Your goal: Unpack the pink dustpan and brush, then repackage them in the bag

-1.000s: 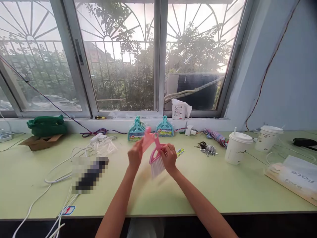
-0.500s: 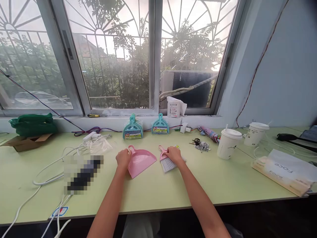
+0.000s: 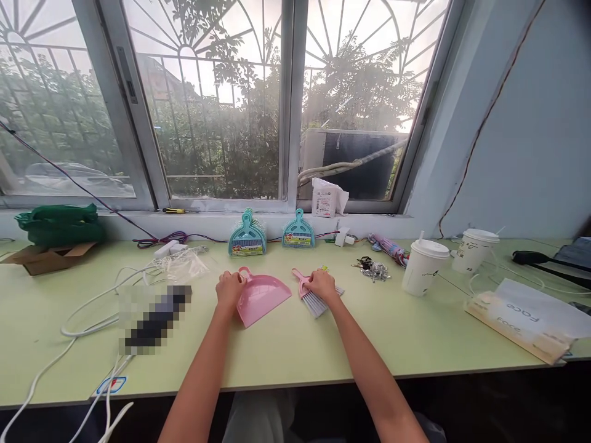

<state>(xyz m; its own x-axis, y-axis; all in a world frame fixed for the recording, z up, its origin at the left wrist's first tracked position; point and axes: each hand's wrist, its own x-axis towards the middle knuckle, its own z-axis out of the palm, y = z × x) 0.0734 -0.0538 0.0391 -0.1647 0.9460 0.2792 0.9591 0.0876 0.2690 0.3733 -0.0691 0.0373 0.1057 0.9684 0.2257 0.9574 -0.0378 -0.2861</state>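
A pink dustpan (image 3: 264, 298) lies on the light green table, its handle pointing toward the window. My left hand (image 3: 229, 289) grips its left edge near the handle. To the right is a small pink brush (image 3: 302, 284) with pale grey bristles, apart from the dustpan. My right hand (image 3: 322, 285) is closed on the brush head and covers part of it; the handle sticks out to the upper left. A small yellow-green bit shows behind that hand. Against the sill stand teal dustpan-and-brush sets (image 3: 248, 235), several stacked together, and one more teal set (image 3: 298, 231) beside them.
White cables (image 3: 99, 326) and a blurred dark object (image 3: 159, 320) lie at left, before a cardboard box (image 3: 50, 258) with a green bag. Keys (image 3: 373, 269), a white cup (image 3: 423, 267), another cup (image 3: 474, 251) and a tissue pack (image 3: 521, 320) stand or lie at right.
The brush has turned a little in my right hand, its handle now slightly further left. My left hand still holds the dustpan, which stays nearly in place. The view has shifted slightly.
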